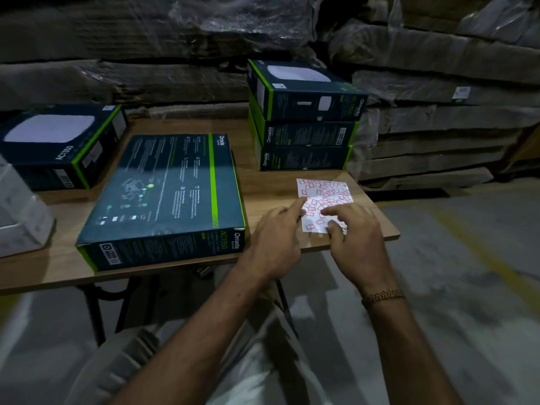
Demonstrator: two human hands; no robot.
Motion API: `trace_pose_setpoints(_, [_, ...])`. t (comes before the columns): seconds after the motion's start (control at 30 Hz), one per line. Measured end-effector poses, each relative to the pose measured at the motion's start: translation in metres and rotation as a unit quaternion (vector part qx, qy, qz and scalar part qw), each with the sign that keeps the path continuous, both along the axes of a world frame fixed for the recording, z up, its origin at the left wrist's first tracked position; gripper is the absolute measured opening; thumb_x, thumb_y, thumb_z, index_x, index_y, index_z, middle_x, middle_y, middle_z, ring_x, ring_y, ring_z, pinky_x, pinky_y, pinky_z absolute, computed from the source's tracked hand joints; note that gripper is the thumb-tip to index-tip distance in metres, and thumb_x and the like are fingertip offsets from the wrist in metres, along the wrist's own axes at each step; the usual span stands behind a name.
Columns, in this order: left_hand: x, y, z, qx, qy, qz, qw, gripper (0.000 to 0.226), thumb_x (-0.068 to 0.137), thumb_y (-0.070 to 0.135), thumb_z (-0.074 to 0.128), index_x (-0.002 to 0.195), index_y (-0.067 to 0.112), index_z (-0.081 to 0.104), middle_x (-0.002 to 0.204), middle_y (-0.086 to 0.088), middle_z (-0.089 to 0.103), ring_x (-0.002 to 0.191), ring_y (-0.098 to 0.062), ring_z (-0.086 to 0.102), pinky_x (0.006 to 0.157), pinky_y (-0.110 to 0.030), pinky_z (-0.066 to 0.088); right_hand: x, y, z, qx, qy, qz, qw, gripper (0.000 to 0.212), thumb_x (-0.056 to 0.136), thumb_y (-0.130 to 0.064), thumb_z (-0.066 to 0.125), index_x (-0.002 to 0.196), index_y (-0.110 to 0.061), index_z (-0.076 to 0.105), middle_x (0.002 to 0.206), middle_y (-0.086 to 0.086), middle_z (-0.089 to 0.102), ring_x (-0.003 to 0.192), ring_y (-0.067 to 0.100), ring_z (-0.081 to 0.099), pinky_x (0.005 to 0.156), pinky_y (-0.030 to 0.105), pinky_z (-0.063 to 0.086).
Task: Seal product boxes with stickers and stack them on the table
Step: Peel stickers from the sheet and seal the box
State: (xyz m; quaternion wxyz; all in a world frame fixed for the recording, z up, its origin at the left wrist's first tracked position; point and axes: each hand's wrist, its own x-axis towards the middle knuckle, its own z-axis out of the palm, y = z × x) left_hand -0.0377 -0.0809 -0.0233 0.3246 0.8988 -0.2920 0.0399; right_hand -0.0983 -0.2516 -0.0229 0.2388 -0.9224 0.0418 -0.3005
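A white sticker sheet (324,194) with small red-edged stickers lies on the wooden table (263,185) near its right front corner. My left hand (277,244) presses the sheet's left edge with a straight forefinger. My right hand (356,235) lies over the sheet's near part, forefinger stretched across it and thumb curled at the near edge; whether it pinches a sticker I cannot tell. A dark Omada product box (166,197) lies flat, back side up, just left of my hands. Three like boxes form a stack (304,118) behind the sheet.
Another box (61,144) with a white device pictured sits at the table's left rear. A white foam-like block (20,211) stands at the far left edge. Wrapped flat cardboard piles (438,112) fill the background. Grey floor (467,273) spreads to the right.
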Motion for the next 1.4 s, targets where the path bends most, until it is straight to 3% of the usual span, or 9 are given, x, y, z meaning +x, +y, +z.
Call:
trace_pose_setpoints(0.1, [-0.001, 0.000, -0.001, -0.004, -0.007, 0.003, 1.000, 0.081, 0.092, -0.002, 0.052, 0.166, 0.021, 0.028, 0.147, 0.000, 0.062, 0.133, -0.027, 0.051, 0.114, -0.045, 0.044, 0.006, 0.005, -0.001, -0.008, 0.030, 0.037, 0.999, 0.028, 0.096, -0.002, 0.066, 0.115, -0.019, 0.077, 0.108, -0.004, 0.067, 0.105, 0.015, 0.058, 0.089, 0.024, 0.042])
trace_pose_setpoints(0.27, [-0.004, 0.001, 0.001, 0.000, 0.001, 0.011, 1.000, 0.084, 0.097, 0.002, 0.054, 0.170, 0.020, 0.016, 0.154, 0.010, 0.057, 0.142, -0.018, 0.042, 0.118, -0.038, 0.039, 0.005, 0.010, -0.006, -0.031, 0.054, 0.045, 0.997, 0.029, 0.097, -0.001, 0.064, 0.118, -0.017, 0.078, 0.108, -0.005, 0.063, 0.109, 0.013, 0.053, 0.089, 0.026, 0.047])
trace_pose_setpoints(0.43, [-0.002, 0.001, 0.002, 0.010, 0.003, 0.005, 1.000, 0.090, 0.092, -0.002, 0.054, 0.170, 0.018, 0.013, 0.155, 0.013, 0.056, 0.143, -0.018, 0.040, 0.119, -0.035, 0.036, 0.003, 0.014, -0.009, -0.058, 0.041, 0.026, 0.997, 0.024, 0.095, -0.001, 0.062, 0.109, -0.014, 0.077, 0.106, -0.003, 0.066, 0.105, 0.017, 0.055, 0.088, 0.035, 0.053])
trace_pose_setpoints(0.73, [-0.006, 0.001, 0.003, 0.008, -0.005, 0.009, 1.000, 0.084, 0.096, 0.000, 0.054, 0.169, 0.017, 0.018, 0.154, 0.000, 0.056, 0.140, -0.024, 0.045, 0.116, -0.036, 0.037, 0.011, 0.020, -0.002, -0.033, 0.072, -0.010, 0.997, 0.025, 0.082, 0.002, 0.059, 0.097, -0.016, 0.069, 0.102, 0.003, 0.061, 0.101, 0.024, 0.057, 0.082, 0.033, 0.047])
trace_pose_setpoints(0.97, [-0.004, 0.001, 0.001, 0.020, -0.007, 0.004, 1.000, 0.084, 0.095, 0.002, 0.056, 0.169, 0.017, 0.018, 0.156, 0.000, 0.055, 0.142, -0.024, 0.043, 0.119, -0.038, 0.036, 0.012, 0.029, 0.001, -0.042, 0.096, -0.044, 0.994, 0.025, 0.084, -0.002, 0.059, 0.100, -0.019, 0.067, 0.107, 0.004, 0.054, 0.101, 0.027, 0.054, 0.077, 0.035, 0.043])
trace_pose_setpoints(1.23, [-0.003, 0.001, -0.002, 0.018, -0.014, 0.004, 1.000, 0.082, 0.095, 0.003, 0.056, 0.167, 0.017, 0.021, 0.154, -0.002, 0.055, 0.140, -0.025, 0.043, 0.115, -0.037, 0.035, 0.011, 0.031, 0.000, -0.045, 0.076, -0.048, 0.995, 0.021, 0.084, -0.003, 0.061, 0.098, -0.018, 0.067, 0.106, 0.005, 0.056, 0.099, 0.027, 0.055, 0.078, 0.040, 0.051])
trace_pose_setpoints(1.4, [-0.002, -0.001, -0.004, 0.012, -0.010, 0.006, 1.000, 0.081, 0.095, 0.006, 0.059, 0.167, 0.018, 0.023, 0.152, -0.004, 0.056, 0.138, -0.027, 0.046, 0.112, -0.039, 0.038, 0.013, 0.034, 0.003, -0.049, 0.088, -0.058, 0.993, 0.017, 0.086, -0.008, 0.061, 0.100, -0.018, 0.066, 0.107, 0.006, 0.055, 0.099, 0.026, 0.053, 0.075, 0.036, 0.047])
